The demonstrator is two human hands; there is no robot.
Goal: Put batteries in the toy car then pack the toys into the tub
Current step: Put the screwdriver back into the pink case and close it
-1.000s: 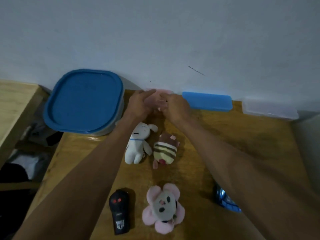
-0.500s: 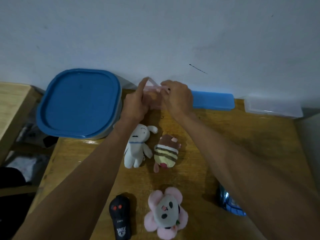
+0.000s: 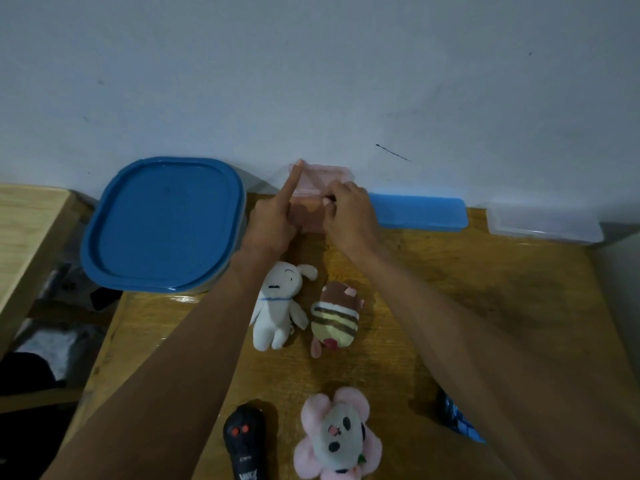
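A small pink translucent case (image 3: 320, 180) stands against the wall, its lid tipped up. My left hand (image 3: 273, 221) props the lid with a raised forefinger. My right hand (image 3: 349, 213) has its fingertips at the case's front edge; what they hold is hidden. The tub with a blue lid (image 3: 162, 223) sits shut at the back left. On the wooden table (image 3: 485, 289) lie a white rabbit plush (image 3: 277, 306), a striped plush (image 3: 336, 320), a pink flower plush (image 3: 337, 436) and a black remote (image 3: 244, 441). A blue toy car (image 3: 457, 419) peeks out from under my right forearm.
A blue flat case (image 3: 419, 213) and a clear flat case (image 3: 543, 225) lie along the wall to the right. A lighter wooden surface (image 3: 24, 220) stands to the left, with dark clutter (image 3: 41, 348) on the floor between.
The pink case's lid has swung up from closed to open. My left forefinger rose with it, and my right hand stayed at the case's front.
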